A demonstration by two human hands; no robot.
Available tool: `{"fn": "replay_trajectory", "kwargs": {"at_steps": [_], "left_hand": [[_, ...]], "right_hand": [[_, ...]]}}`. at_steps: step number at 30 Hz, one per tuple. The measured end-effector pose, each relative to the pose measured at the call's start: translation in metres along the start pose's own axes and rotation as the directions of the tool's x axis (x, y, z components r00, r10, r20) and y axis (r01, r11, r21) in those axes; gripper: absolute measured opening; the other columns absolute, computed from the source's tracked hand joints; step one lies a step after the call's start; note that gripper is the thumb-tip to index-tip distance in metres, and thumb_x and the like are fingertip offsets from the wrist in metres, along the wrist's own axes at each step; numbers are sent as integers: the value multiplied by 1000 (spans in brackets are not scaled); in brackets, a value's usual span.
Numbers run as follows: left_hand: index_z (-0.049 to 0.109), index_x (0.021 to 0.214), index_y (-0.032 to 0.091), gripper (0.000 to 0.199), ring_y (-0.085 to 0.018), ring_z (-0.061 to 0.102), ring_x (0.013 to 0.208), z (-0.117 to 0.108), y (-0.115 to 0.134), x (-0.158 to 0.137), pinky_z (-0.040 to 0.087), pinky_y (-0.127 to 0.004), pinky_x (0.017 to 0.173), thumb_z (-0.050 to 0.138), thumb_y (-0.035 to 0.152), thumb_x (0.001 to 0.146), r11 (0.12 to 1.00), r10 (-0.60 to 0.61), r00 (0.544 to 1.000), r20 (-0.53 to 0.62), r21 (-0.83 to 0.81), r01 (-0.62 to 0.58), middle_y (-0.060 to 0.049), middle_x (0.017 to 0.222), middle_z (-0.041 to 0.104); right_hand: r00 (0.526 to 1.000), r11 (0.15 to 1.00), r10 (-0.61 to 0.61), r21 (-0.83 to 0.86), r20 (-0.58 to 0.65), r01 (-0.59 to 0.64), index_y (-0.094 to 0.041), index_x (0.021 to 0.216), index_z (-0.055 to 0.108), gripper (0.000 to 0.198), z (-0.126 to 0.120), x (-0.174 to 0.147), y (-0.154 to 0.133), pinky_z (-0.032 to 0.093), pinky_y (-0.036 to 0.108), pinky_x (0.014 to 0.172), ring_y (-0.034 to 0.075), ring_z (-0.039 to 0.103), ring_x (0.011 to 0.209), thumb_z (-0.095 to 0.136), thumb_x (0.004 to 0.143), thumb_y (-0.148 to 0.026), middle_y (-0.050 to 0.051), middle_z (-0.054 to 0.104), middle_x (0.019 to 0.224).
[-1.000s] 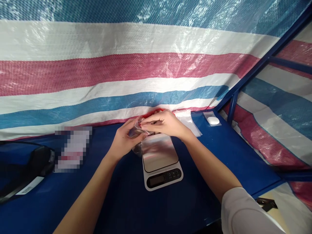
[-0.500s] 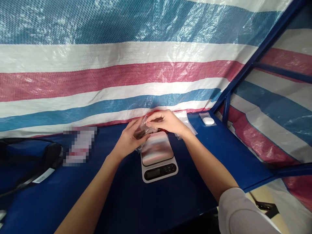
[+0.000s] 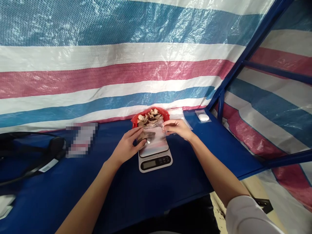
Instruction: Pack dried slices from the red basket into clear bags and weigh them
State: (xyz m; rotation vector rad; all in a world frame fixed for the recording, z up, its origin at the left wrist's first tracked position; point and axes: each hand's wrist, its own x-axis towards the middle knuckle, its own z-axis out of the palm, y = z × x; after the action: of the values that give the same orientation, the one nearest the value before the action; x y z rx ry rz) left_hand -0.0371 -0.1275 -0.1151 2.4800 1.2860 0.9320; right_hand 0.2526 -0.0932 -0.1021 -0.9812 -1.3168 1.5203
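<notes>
A clear plastic bag [image 3: 149,136] with some brownish slices in it lies over the plate of a white digital kitchen scale [image 3: 156,164]. My left hand [image 3: 129,143] has its thumb and fingers closed on the bag's left side, by the slices. At the right end, my right hand [image 3: 178,128] pinches the bag's clear edge between thumb and fingers. Just behind the scale sits a red bag [image 3: 166,114], open at the top and filled with dried, pale-and-brown slices [image 3: 151,117]. The scale's display is too dim to read.
Flat clear bags [image 3: 179,114] lie behind my right hand. A white oval object [image 3: 203,117] rests on a small bag farther right. Black straps [image 3: 52,146] and a blurred-out packet [image 3: 81,139] are on the left of the blue table [image 3: 146,191]. Striped sheeting [image 3: 109,74] hangs behind.
My hands have moved apart and lower, stretching the bag flat over the scale. The red bag of slices, mostly covered before, now shows. The camera view has shifted slightly.
</notes>
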Motion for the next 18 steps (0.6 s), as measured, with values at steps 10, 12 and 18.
{"fn": "replay_trajectory", "kwargs": {"at_steps": [10, 12, 18], "left_hand": [[64, 139, 20, 49, -31, 58, 136, 3, 4, 1, 47, -49, 117, 53, 49, 101, 997, 80, 996, -27, 21, -79, -14, 146, 62], [65, 137, 20, 46, -29, 59, 134, -3, 2, -3, 48, -47, 117, 53, 47, 101, 998, 62, 994, -85, 26, -60, -13, 144, 63], [67, 133, 19, 49, -30, 62, 129, -14, -27, -22, 50, -49, 112, 46, 52, 102, 985, -118, 982, -150, 110, 135, -12, 139, 66]], "right_hand": [[998, 998, 20, -55, -58, -23, -19, 96, 81, 45, -18, -8, 15, 65, 37, 77, 22, 76, 84, 92, 60, -43, 3, 79, 85], [996, 995, -15, -102, -88, 6, -19, 102, 80, 48, -25, -12, 13, 66, 39, 79, 25, 77, 91, 90, 64, -47, 5, 80, 92], [934, 765, -324, -623, -153, 163, -23, 108, 80, 33, -43, -32, 10, 62, 43, 96, 28, 75, 108, 71, 88, -48, 6, 79, 113]]}}
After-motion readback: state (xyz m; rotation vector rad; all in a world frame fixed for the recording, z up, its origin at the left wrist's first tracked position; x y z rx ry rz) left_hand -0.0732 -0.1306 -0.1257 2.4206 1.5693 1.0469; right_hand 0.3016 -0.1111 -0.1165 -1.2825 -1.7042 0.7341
